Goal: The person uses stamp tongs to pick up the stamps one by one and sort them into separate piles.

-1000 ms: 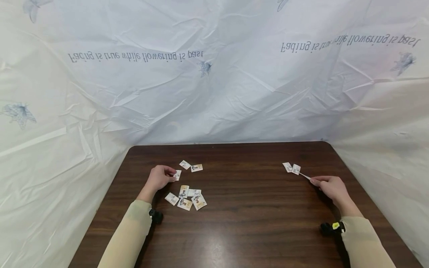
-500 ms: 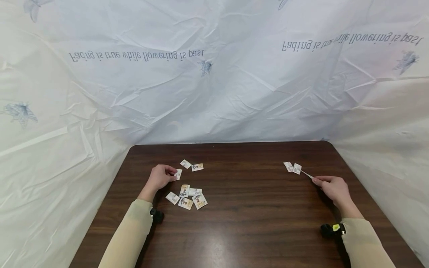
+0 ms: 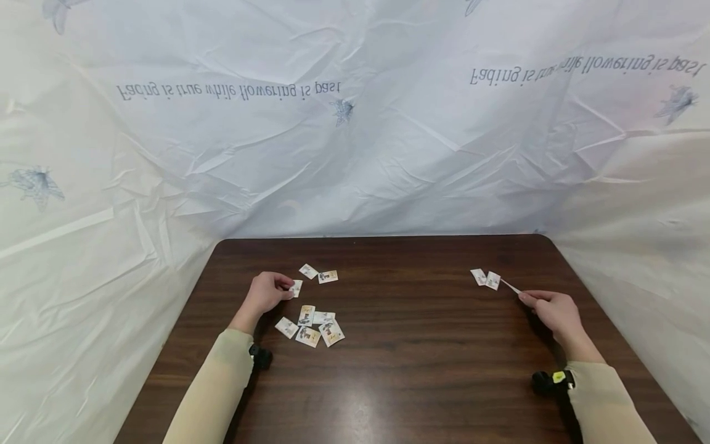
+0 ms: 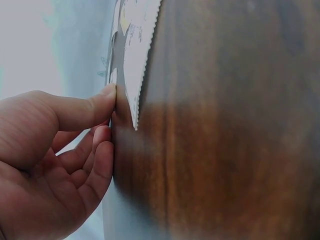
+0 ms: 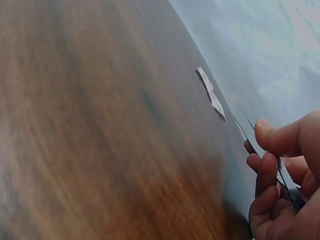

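In the head view my left hand (image 3: 267,292) is at the left of the table, its thumb and forefinger pinching the left edge of a postage stamp (image 3: 297,288). The fingers partly cover that stamp. My right hand (image 3: 554,310) grips a pair of tweezers (image 5: 287,184), which point away to the left. The two tips stand apart with nothing seen between them, close to the right edge of a stamp (image 3: 493,281). Another stamp (image 3: 479,277) touches that one on its left. The left wrist view shows a stamp (image 4: 137,55) with a perforated edge near the left thumb.
Behind the left hand lie two stamps, one whitish (image 3: 308,271) and one with yellow print (image 3: 328,277). Nearer, several stamps sit in a loose group, some overlapping, including a larger one (image 3: 331,333). A white printed sheet (image 3: 388,154) hangs behind the brown table (image 3: 421,370).
The tweezers' tips have risen slightly beside the right-hand stamps. The left hand keeps its place on its stamp. The whole head view has shifted a little.
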Demonstrator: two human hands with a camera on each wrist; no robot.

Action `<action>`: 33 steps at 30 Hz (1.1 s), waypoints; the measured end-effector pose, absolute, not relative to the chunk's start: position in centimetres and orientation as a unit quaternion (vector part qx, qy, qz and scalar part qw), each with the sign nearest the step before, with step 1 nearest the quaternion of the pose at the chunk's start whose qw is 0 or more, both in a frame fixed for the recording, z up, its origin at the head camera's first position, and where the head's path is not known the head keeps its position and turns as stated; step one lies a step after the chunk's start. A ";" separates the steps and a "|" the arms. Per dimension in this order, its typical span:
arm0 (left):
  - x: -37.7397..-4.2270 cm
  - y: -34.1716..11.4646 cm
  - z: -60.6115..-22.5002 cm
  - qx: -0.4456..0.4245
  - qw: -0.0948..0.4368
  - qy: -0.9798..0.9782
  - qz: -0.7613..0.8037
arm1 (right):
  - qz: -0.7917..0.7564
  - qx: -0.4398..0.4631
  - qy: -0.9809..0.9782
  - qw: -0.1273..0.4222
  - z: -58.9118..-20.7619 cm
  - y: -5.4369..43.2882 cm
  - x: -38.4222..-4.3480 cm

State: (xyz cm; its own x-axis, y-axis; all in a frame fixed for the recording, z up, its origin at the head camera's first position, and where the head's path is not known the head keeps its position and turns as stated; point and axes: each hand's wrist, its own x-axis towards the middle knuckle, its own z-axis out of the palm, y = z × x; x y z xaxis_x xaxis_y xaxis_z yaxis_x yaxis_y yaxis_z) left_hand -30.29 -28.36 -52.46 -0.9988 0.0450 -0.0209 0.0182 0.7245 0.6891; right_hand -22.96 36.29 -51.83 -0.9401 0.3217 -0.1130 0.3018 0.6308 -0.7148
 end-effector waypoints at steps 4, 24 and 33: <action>-30.3 -28.4 -52.5 0.016 0.017 0.930 0.367 | 0.403 -0.173 -0.898 0.011 -51.9 36.1 -23.3; -30.3 -28.3 -52.4 0.015 0.018 0.928 0.371 | 0.484 -0.080 -0.872 0.007 -52.0 26.5 -26.6; -30.6 -28.2 -52.3 0.007 0.029 0.929 0.369 | 0.499 -0.005 -0.866 -0.031 -53.0 20.0 -28.0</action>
